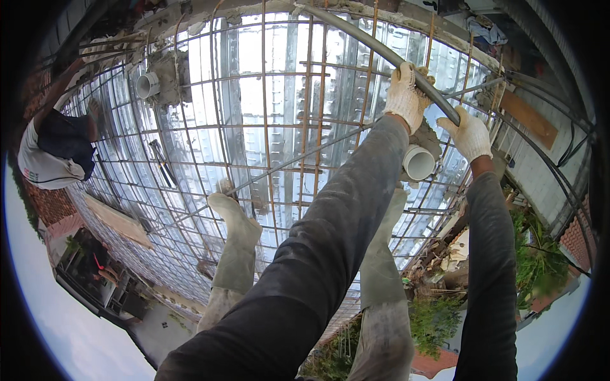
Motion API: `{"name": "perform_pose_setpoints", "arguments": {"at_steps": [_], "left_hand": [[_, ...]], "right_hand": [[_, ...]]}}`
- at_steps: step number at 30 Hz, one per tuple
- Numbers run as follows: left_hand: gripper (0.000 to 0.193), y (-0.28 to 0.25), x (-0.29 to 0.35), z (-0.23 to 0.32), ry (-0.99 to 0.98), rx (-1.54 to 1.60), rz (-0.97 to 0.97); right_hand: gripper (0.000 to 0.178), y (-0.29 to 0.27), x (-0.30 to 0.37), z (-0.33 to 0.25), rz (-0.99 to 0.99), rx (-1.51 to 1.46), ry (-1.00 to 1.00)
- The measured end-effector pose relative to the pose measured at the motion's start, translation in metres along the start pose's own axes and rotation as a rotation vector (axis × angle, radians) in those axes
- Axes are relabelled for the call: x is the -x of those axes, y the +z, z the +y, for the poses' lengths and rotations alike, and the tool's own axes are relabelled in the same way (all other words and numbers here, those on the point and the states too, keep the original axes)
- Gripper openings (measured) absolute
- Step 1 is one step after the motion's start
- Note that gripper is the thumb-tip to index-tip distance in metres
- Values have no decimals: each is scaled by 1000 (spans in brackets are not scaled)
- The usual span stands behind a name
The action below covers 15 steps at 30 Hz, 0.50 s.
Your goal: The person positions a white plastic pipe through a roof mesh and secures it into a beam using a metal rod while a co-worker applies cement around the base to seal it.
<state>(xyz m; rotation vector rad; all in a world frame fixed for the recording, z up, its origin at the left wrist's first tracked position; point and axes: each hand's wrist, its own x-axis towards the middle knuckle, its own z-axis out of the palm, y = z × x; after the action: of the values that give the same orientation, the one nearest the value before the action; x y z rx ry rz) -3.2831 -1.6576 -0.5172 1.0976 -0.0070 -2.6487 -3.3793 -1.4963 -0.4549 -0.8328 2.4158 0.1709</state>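
Observation:
A long grey pipe (362, 38) slants down from the upper middle toward the right. My left hand (406, 95), in a knitted off-white glove, is wrapped round it. At its lower end is my right hand (470, 134), gloved alike, with thumb and fingers closed about the end. Just below my hands, a white pipe stub (419, 163) stands among the rusty reinforcing bars (265, 114). These bars form a grid over shiny ribbed metal decking (244, 47). My boots (236, 222) stand apart on the grid.
At the left, a person (60, 149) bends over the grid. A long-handled tool (163, 164) lies on the bars, near another white pipe stub (148, 85) set in mortar. Boards lie left (117, 220) and right (528, 119). Dark cables (549, 162) run along the right edge.

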Motion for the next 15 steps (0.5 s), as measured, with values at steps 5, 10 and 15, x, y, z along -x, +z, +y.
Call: {"name": "perform_pose_setpoints", "arguments": {"at_steps": [5, 10, 15], "left_hand": [[41, 8, -18, -5, 23, -32, -43], [36, -11, 2, -7, 3, -9, 8], [63, -35, 40, -10, -186, 220, 56]], "right_hand": [[67, -17, -26, 16, -56, -39, -29], [65, 4, 3, -9, -96, -69, 29], [64, 24, 54, -53, -146, -132, 159]]}}
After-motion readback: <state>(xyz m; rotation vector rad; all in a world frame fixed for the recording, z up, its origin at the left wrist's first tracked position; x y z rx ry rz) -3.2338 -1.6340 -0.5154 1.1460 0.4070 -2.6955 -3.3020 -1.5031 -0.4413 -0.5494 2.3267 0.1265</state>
